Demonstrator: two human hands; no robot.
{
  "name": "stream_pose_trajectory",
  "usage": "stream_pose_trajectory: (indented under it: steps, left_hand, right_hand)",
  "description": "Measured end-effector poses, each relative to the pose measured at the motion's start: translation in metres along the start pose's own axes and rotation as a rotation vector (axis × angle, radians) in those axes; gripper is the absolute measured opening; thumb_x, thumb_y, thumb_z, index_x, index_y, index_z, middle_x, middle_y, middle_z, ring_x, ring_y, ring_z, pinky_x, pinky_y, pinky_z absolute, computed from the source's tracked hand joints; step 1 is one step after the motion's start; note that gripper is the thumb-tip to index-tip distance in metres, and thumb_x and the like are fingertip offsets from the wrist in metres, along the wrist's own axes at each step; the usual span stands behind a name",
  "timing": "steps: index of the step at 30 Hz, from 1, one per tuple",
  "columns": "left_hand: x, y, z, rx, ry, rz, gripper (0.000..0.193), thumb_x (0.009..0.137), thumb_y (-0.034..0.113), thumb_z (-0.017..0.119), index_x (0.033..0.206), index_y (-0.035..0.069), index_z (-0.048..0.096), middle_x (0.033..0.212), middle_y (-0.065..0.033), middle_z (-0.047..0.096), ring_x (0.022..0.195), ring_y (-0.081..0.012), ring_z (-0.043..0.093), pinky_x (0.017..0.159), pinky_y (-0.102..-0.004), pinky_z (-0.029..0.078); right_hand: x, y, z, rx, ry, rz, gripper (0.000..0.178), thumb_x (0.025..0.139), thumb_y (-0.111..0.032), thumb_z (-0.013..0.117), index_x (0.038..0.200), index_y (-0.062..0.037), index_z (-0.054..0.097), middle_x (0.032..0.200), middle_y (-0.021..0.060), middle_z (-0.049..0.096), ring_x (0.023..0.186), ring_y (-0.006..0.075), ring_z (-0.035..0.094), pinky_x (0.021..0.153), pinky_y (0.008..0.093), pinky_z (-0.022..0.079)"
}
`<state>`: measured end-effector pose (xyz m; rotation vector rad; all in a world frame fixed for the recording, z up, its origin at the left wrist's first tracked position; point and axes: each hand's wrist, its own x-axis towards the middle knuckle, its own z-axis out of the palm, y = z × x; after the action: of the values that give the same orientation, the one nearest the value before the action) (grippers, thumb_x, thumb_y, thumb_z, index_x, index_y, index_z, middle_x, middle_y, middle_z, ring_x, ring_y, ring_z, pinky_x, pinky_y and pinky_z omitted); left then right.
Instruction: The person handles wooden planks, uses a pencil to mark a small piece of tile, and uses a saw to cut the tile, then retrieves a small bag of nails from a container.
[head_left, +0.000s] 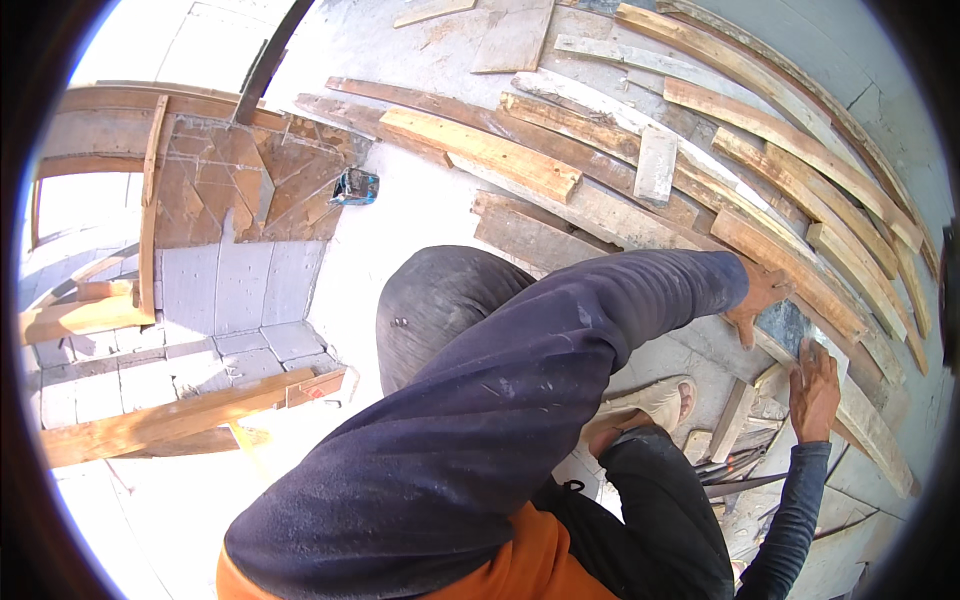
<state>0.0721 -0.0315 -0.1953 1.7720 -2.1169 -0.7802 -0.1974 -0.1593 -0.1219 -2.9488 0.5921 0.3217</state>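
My left arm reaches across to the right, and my left hand (762, 298) lies on the stacked planks with thumb and fingers spread. A flat, dark grey piece (784, 322) with a pale edge rests on the wood between my hands; its exact kind is unclear. On the near side of it, my right hand (815, 395) has its fingers bent over the piece's pale end. Beyond my left hand runs a tan wooden block (790, 275). Under my hands a long pale plank (872, 432) extends toward the lower right.
Several loose boards (600, 135) cover the floor ahead and to the right. A blue-and-black object (354, 187) lies ahead left, beside a brown wooden panel (240, 185). Block steps (190, 365) and a timber beam (170, 420) stand left. My sandalled foot (655, 405) is near the planks.
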Motion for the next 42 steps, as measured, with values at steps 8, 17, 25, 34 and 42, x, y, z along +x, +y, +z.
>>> stream_pose_trajectory:
  steps: [8,17,25,34,42]
  left_hand:
    - [-0.239,-0.052,-0.205,0.220,0.064,-0.151,0.043,0.093,0.042,0.070,0.118,0.006,0.071,0.105,-0.0166,0.076,0.099,-0.0377,0.073,0.094,-0.0505,0.055]
    - [-0.759,-0.192,-0.087,0.340,0.408,-1.631,0.064,0.090,0.044,0.070,0.145,0.013,0.059,0.151,-0.0280,0.051,0.144,-0.0414,0.046,0.120,-0.0493,0.035]
    - [-0.770,-0.235,-0.005,0.113,-0.222,-1.809,0.069,0.095,0.050,0.058,0.157,0.021,0.050,0.161,-0.0216,0.044,0.158,-0.0366,0.024,0.129,-0.0595,0.004]
    - [-0.798,-0.298,0.027,0.256,-0.134,-1.657,0.058,0.095,0.050,0.058,0.147,0.027,0.060,0.151,-0.0189,0.056,0.145,-0.0347,0.046,0.125,-0.0532,0.026]
    - [-0.807,-0.366,0.082,0.273,0.168,-1.507,0.053,0.107,0.047,0.036,0.131,0.012,0.068,0.128,-0.0221,0.069,0.121,-0.0436,0.064,0.101,-0.0525,0.051]
  right_hand:
    - [-0.007,0.006,-0.022,-0.006,-0.099,-0.018,0.073,0.079,0.001,0.064,0.151,-0.0043,0.052,0.146,0.0217,0.054,0.129,0.0416,0.053,0.113,0.0477,0.044]
    - [0.016,0.007,-0.017,-0.019,-0.299,-0.042,0.081,0.076,0.005,0.059,0.155,-0.0017,0.045,0.158,0.0226,0.044,0.144,0.0440,0.043,0.121,0.0480,0.036]
    - [0.018,-0.005,-0.037,0.041,-0.411,0.038,0.085,0.072,0.006,0.056,0.156,-0.0026,0.044,0.160,0.0230,0.043,0.149,0.0426,0.039,0.124,0.0465,0.032]
    - [0.017,-0.008,-0.051,0.072,-0.442,0.120,0.081,0.076,0.002,0.056,0.156,-0.0036,0.046,0.161,0.0211,0.043,0.148,0.0425,0.040,0.124,0.0472,0.032]
    - [-0.002,-0.014,-0.053,-0.016,-0.415,0.206,0.082,0.077,-0.004,0.059,0.157,-0.0077,0.045,0.159,0.0218,0.046,0.145,0.0415,0.045,0.123,0.0451,0.034]
